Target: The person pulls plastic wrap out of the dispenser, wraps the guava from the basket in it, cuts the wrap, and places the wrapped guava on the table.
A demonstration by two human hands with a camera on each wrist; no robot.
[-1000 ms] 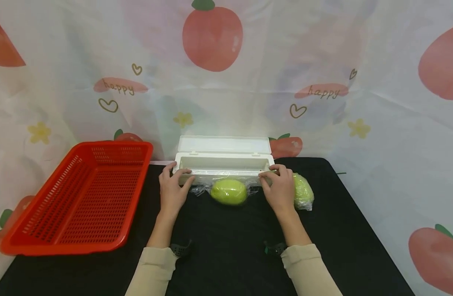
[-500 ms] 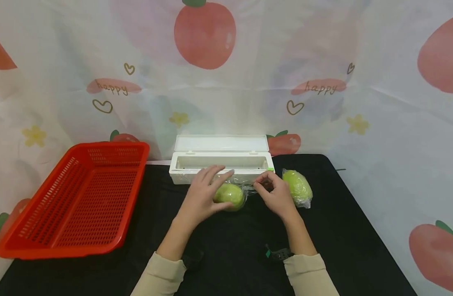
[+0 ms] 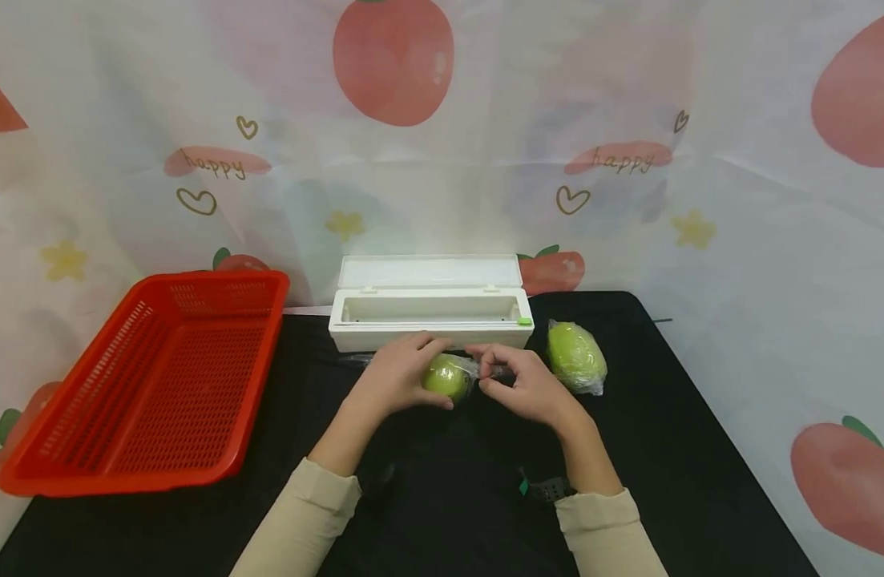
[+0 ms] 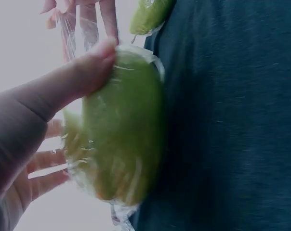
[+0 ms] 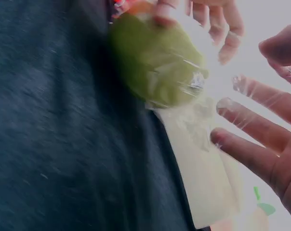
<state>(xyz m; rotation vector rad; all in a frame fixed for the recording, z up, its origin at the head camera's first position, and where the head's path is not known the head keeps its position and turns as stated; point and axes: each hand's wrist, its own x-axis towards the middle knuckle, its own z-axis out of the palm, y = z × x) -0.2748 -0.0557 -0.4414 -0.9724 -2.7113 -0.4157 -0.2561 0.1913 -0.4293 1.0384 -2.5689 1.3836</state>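
Note:
My left hand [image 3: 394, 377] curls round an oval green fruit [image 3: 445, 379] wrapped in clear cling film, thumb on the near side. The left wrist view has the fruit [image 4: 126, 125] up close, its skin shiny under the film and a twisted film tail at one end. My right hand [image 3: 524, 385] is at the fruit's right end, thumb and fingers pinching the loose cling film [image 5: 246, 118], which stretches over the fingertips. Just behind both hands stands a white cling film dispenser [image 3: 434, 340] with its lid raised.
A second film-wrapped green fruit [image 3: 576, 358] lies on the black cloth to the right of my right hand. At the left sits a red plastic basket [image 3: 257, 401]. A printed curtain [image 3: 442, 184] hangs behind the table.
Both hands have left the dispenser's front edge. The left has come over to the wrapped fruit and grips it; the right has moved inward and down to the film at its right end.

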